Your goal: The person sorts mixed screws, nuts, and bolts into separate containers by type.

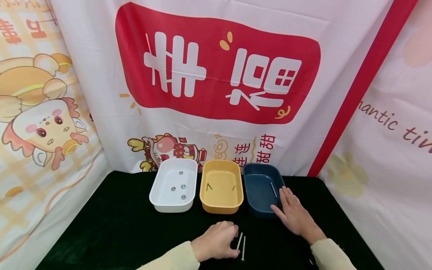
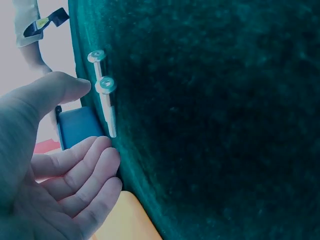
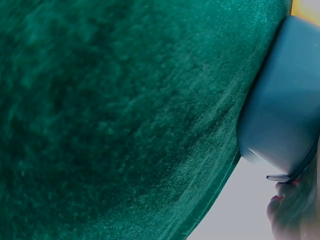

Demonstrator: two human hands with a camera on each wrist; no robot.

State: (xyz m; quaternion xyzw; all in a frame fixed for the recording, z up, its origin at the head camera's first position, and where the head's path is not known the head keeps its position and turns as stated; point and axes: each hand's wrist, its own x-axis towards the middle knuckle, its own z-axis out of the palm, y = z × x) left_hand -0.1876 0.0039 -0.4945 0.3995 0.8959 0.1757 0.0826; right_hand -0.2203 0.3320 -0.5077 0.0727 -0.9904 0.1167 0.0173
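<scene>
My left hand [image 1: 217,240] is beside two long metal bolts [image 1: 243,249] that lie on the dark green cloth. In the left wrist view the thumb and the bent fingers stand apart, with the bolts [image 2: 111,107] near their tips and not gripped. My right hand [image 1: 297,214] rests on the near right rim of the dark blue bin [image 1: 260,204], its fingers fairly straight. Inside that bin lies a single bolt [image 1: 273,189]. In the right wrist view the fingers [image 3: 287,192] show only partly at the blue bin's edge.
Left of the blue bin stands a yellow bin [image 1: 221,198] with small screws [image 1: 209,186] in it. Beyond it, a white bin [image 1: 162,195] holds several nuts [image 1: 183,186]. Green cloth [image 1: 135,228] covers the table; printed fabric [image 1: 216,75] hangs behind the bins.
</scene>
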